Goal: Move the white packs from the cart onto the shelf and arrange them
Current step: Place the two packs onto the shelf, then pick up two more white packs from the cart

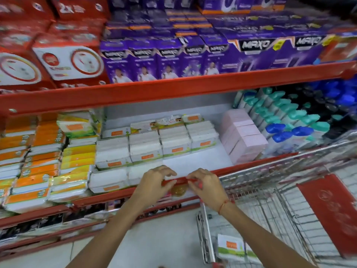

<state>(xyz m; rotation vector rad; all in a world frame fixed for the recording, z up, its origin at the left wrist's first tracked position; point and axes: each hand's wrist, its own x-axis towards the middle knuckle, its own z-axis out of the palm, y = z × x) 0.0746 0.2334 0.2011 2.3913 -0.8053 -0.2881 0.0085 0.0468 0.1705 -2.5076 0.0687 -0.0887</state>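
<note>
Our left hand and right hand rest empty, fingers curled, at the shelf lip — white packs just beyond; we should square rows flush.

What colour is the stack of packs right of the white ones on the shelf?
Pale pink, seen clearly in the head view.

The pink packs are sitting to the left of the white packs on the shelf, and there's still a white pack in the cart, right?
Not quite. In the head view the pink packs sit to the right of the white packs on the shelf. The rest is right: a white pack still lies in the cart.
</note>
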